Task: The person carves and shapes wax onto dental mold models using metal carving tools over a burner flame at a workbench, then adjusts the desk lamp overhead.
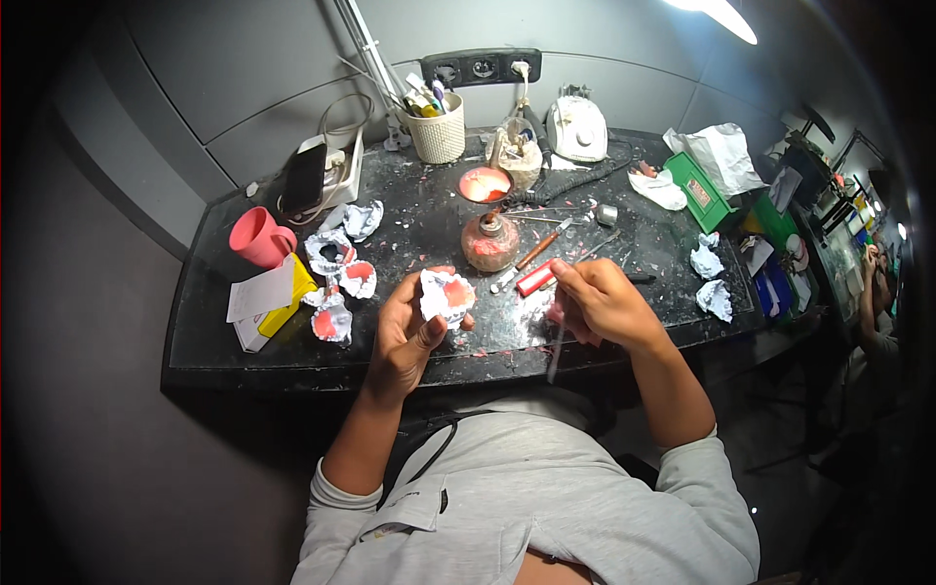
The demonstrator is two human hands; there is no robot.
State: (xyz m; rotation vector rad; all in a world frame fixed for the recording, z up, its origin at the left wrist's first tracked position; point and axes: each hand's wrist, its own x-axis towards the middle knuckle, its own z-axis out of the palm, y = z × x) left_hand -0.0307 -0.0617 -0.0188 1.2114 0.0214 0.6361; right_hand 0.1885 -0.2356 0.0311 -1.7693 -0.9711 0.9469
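A white plaster dental cast (pixel 436 304) with pink wax in its middle rests in my left hand (pixel 402 336), fingers curled around it and thumb on its near edge. To its right, my right hand (pixel 606 304) is closed on a thin metal hand tool (pixel 556 356), its slim end pointing down and smeared by motion. Something pink shows under those fingers; its kind is unclear. A red handle (pixel 535 282) meets the fingertips; I cannot tell whether it is held or lies behind. Beyond the hands stands a round glass burner (pixel 490 244) with a pan of pink wax (pixel 485 184) above it.
Several plaster casts (pixel 331 320) lie left, beside a pink mug (pixel 259 237) and yellow-and-white box (pixel 270 312). Behind are a phone (pixel 303 179), a pen holder (pixel 436 135) and a white device (pixel 576 128). Right are a green box (pixel 699 193) and more casts (pixel 715 300).
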